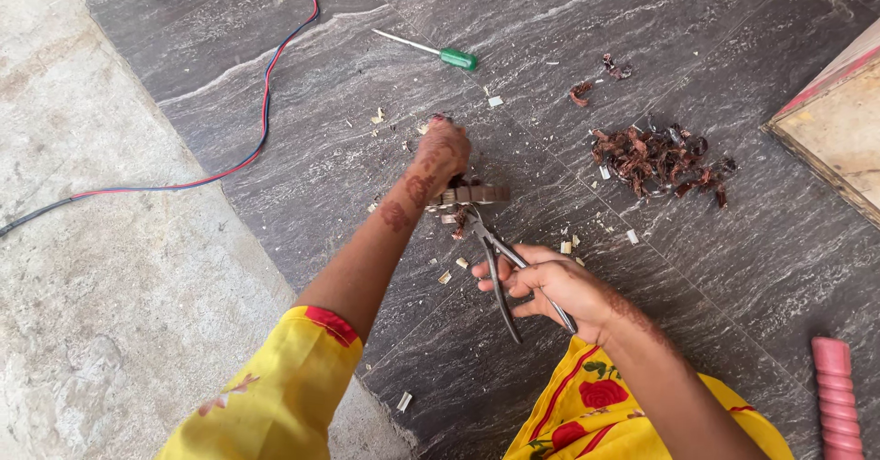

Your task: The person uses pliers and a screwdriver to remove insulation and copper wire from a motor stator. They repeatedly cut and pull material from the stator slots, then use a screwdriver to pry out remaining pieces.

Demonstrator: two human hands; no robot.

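Note:
My left hand presses down on a small dark ring-shaped metal part that lies on the grey stone floor. My right hand grips the handles of bare steel pliers, whose jaws reach up to the part and a bit of copper wire on it. Both forearms reach out from yellow flowered sleeves at the bottom of the head view.
A heap of tangled copper wire lies to the right, with smaller scraps beyond. A green-handled screwdriver lies farther off. A red and blue cable runs left. A pink ribbed handle and a board's corner sit at the right.

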